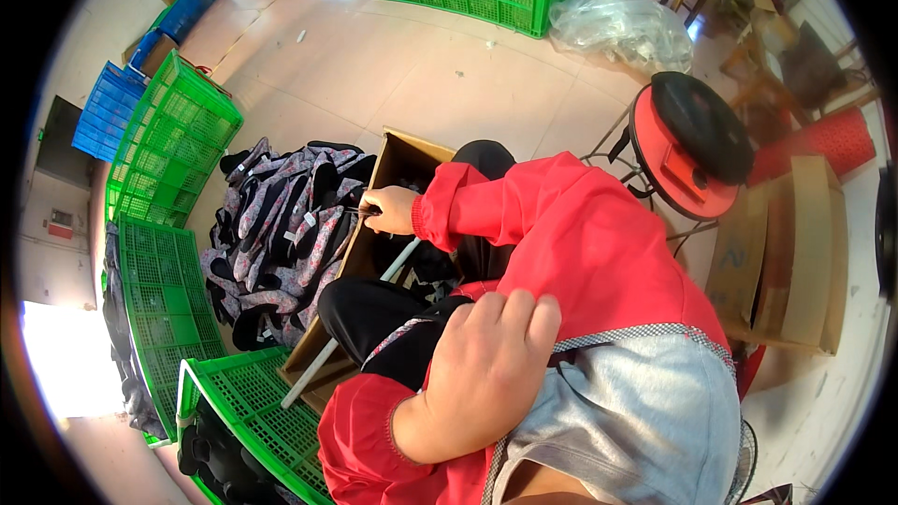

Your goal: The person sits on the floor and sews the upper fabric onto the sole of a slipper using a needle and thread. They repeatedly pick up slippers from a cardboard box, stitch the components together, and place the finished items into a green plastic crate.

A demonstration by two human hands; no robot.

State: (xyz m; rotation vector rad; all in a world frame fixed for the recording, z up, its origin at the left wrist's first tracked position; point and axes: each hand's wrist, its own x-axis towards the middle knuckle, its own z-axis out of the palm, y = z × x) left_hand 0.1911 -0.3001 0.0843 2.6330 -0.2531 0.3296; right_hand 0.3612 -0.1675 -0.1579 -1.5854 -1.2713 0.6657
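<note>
Red-sleeved right hand (393,210) — gripping dark object (366,211); left hand (488,376) — curled; grip: cannot tell

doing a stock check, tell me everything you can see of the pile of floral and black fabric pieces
The pile of floral and black fabric pieces lies heaped on the tiled floor, against or close to the left side of an open cardboard box. Many long, rounded, soft-looking pieces overlap at varied angles, some with small white tags. Green plastic crates stand to its left. The right hand is at the box's edge beside it; contact is unclear.
</note>
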